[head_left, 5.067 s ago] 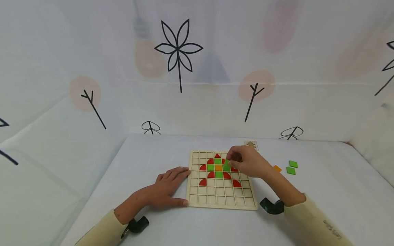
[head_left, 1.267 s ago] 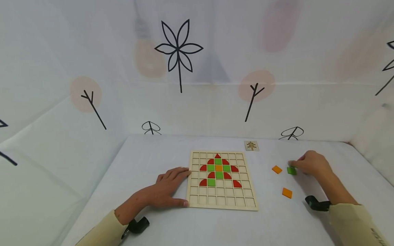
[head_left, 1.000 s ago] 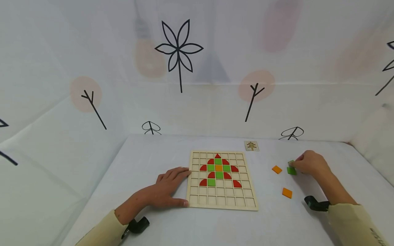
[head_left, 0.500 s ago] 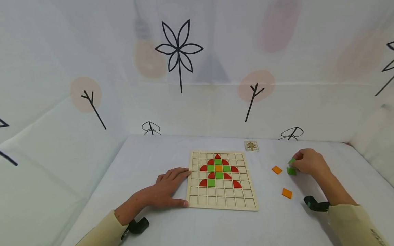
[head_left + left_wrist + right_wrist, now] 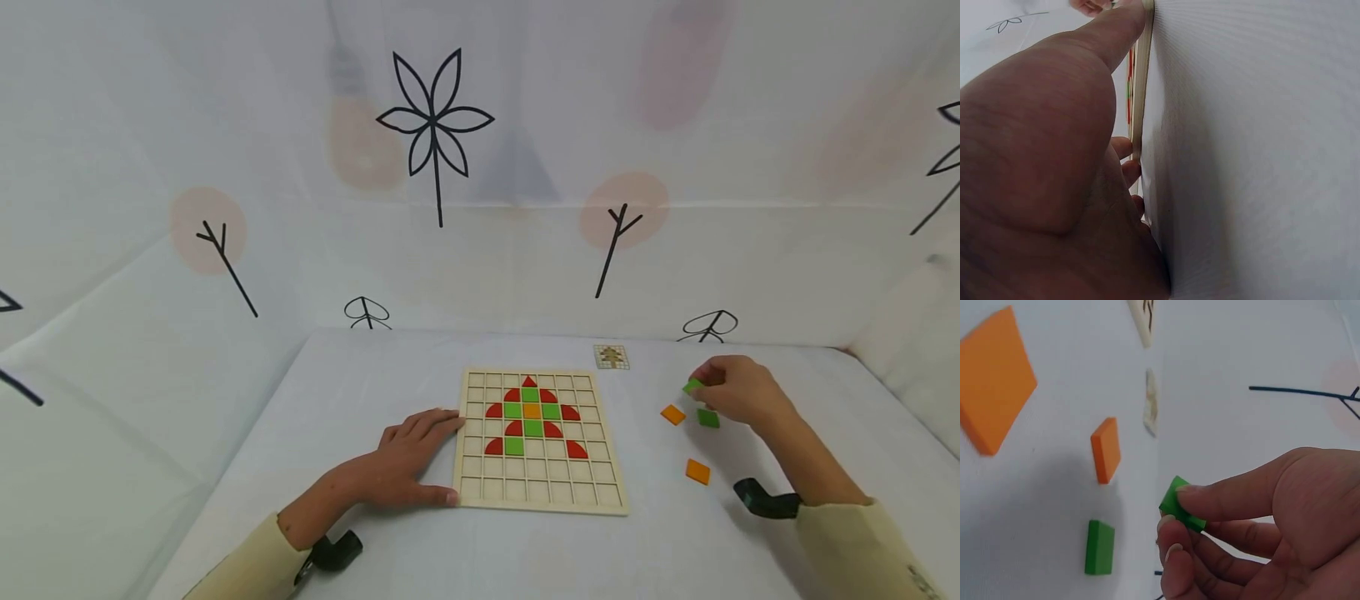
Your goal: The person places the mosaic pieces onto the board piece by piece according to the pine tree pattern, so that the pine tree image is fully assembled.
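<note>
Between thumb and fingers, my right hand (image 5: 746, 390) pinches a green square tile (image 5: 1175, 503), held above the table to the right of the board. Below it on the cloth lies another green tile (image 5: 708, 418). Two orange tiles sit nearby, one close to the hand (image 5: 672, 414) and one nearer the front (image 5: 697, 472). My left hand (image 5: 408, 458) rests flat with fingertips and thumb against the left edge of the wooden grid board (image 5: 540, 492). Set in the board's cells are red quarter-round pieces (image 5: 493, 447), a red triangle, several green squares (image 5: 513, 447) and an orange square (image 5: 532, 410).
A small card with a tree pattern on a grid (image 5: 612, 357) lies behind the board's right corner. White cloth (image 5: 375, 375) covers the table, and a printed white curtain (image 5: 517, 267) hangs behind it.
A green tile and an orange tile appeared on the board's right side and lower row earlier; now the right hand has lifted a green tile from the cloth and moved left. Left hand stays put.
</note>
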Motion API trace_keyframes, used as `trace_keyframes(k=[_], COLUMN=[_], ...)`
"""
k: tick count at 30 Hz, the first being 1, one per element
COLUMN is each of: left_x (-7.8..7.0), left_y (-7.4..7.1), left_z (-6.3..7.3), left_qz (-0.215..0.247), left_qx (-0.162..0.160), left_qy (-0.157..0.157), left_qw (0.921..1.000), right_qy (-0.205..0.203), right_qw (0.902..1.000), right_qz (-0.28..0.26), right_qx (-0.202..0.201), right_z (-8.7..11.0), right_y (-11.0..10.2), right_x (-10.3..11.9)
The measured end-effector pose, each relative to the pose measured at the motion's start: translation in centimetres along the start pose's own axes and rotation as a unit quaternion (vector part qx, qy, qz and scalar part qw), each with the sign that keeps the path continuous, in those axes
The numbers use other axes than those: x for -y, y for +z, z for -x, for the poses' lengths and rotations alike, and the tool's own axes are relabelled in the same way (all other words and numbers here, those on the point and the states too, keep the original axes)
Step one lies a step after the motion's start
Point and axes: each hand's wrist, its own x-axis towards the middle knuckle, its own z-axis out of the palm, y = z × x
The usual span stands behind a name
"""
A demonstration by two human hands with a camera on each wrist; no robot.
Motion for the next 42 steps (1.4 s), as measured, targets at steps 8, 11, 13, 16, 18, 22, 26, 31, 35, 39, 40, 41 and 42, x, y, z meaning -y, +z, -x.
trace_keyframes(k=[8,11,13,16,18,22,26,31,35,39,40,41,42], left_x=[0.0,0.0,0.0,0.0,0.0,0.0,0.0,0.0,0.0,0.0,0.0,0.0,0.0], left_y=[0.0,0.0,0.0,0.0,0.0,0.0,0.0,0.0,0.0,0.0,0.0,0.0,0.0], left_z=[0.1,0.1,0.1,0.1,0.1,0.1,0.1,0.1,0.0,0.0,0.0,0.0,0.0], left_qz=[-0.002,-0.001,0.001,0.002,0.002,0.001,-0.001,0.0,0.002,0.001,0.001,0.002,0.002], left_qx=[0.0,0.0,0.0,-0.001,-0.001,-0.001,0.001,0.002,0.004,0.005,0.005,0.006,0.005], left_qy=[-0.002,-0.003,-0.003,-0.001,0.0,-0.001,-0.004,-0.005,-0.006,-0.008,-0.009,-0.009,-0.009], left_qw=[1.0,1.0,1.0,1.0,1.0,1.0,1.0,1.0,1.0,1.0,0.9999,0.9999,0.9999], right_qy=[-0.042,-0.052,-0.057,-0.064,-0.07,-0.091,-0.113,-0.143,-0.169,-0.193,-0.197,-0.203,-0.207], right_qw=[0.999,0.9983,0.998,0.9976,0.9971,0.995,0.9918,0.9866,0.9815,0.9757,0.9744,0.9729,0.9717], right_qz=[-0.001,-0.005,-0.007,-0.008,-0.013,-0.029,-0.042,-0.057,-0.074,-0.089,-0.092,-0.098,-0.103], right_qx=[-0.016,-0.025,-0.026,-0.028,-0.027,-0.03,-0.044,-0.054,-0.052,-0.055,-0.055,-0.054,-0.05], right_z=[0.9,1.3,1.5,1.9,2.2,2.7,3.2,4.0,4.4,4.6,4.6,4.7,4.7], right_y=[0.6,1.1,1.4,1.9,2.2,2.8,3.6,4.7,5.8,7.2,7.5,7.9,8.2], right_x=[2.2,3.3,4.0,4.9,5.6,6.8,8.2,9.8,10.5,10.9,11.0,11.1,11.1])
